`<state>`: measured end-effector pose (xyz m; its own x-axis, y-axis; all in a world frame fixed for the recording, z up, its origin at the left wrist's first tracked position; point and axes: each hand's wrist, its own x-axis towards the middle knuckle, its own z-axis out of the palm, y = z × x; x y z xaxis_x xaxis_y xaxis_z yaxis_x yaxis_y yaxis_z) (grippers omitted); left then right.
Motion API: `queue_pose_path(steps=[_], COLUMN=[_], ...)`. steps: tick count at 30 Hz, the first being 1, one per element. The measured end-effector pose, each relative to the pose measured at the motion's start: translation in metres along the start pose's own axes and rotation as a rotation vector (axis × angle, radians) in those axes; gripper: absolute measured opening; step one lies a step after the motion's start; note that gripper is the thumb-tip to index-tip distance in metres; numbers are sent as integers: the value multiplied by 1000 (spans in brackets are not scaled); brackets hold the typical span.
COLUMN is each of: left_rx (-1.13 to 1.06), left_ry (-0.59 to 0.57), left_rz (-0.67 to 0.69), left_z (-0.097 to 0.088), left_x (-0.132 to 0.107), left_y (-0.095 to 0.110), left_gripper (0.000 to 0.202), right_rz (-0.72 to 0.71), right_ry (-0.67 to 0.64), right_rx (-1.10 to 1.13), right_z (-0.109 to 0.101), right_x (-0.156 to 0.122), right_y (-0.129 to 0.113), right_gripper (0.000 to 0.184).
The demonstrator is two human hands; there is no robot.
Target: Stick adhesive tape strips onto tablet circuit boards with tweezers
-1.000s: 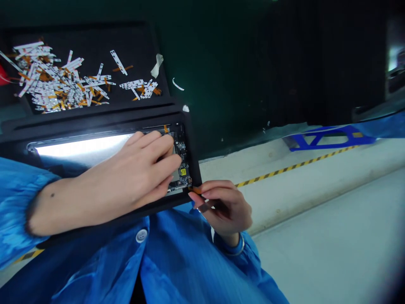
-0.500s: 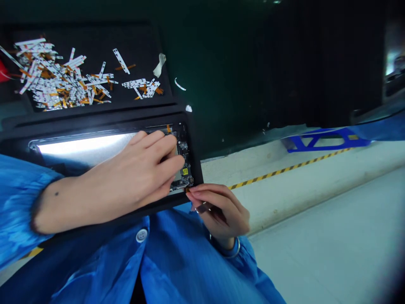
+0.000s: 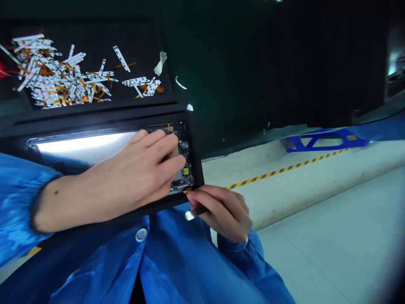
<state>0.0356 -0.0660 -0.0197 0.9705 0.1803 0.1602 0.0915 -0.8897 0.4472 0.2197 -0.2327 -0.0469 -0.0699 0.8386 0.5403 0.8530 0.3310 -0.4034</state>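
An opened tablet-like device (image 3: 82, 147) with a bright silver panel and a circuit board (image 3: 186, 158) at its right end lies in a black tray (image 3: 198, 169). My left hand (image 3: 136, 169) rests over the board side with its fingers curled down; the fingertips are hidden. At the board's lower right corner, my right hand (image 3: 221, 209) is closed, pinching a small orange flex cable (image 3: 187, 191) between thumb and forefinger. A thin shiny strip (image 3: 190, 215) sticks out below those fingers; whether it belongs to the cable I cannot tell.
Behind the device, a second black tray (image 3: 133, 33) bears a heap of white-and-orange flex strips (image 3: 60, 80) and a crumpled pale scrap (image 3: 160, 63). Small white scraps lie on the dark green table (image 3: 228, 84). A blue plastic frame (image 3: 325, 140) is beyond the table edge.
My right hand has shifted and turned slightly, moving a little right and down. The shiny strip now points farther left and down, and more orange cable shows. My left hand is nearly still.
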Motion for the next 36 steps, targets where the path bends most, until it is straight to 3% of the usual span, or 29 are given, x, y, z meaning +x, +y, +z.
queue_pose_path(steps=[8,14,28,36], left_rx=[21,60,218,80], left_ry=[5,36,32,25], left_rz=[16,26,20,3], left_z=[-2,0,1,1], left_x=[5,4,11,7], left_y=[0,1,7,4], left_gripper=[13,17,16,14], right_rz=[-157,-139,-183,-133], right_ry=[-122,-73,-113,-163], right_rx=[3,7,-3,-29], right_z=[-11,-7,-12,-14], right_x=[10,6,11,13], right_y=[8,8,7,3], right_gripper=[6,4,2,3])
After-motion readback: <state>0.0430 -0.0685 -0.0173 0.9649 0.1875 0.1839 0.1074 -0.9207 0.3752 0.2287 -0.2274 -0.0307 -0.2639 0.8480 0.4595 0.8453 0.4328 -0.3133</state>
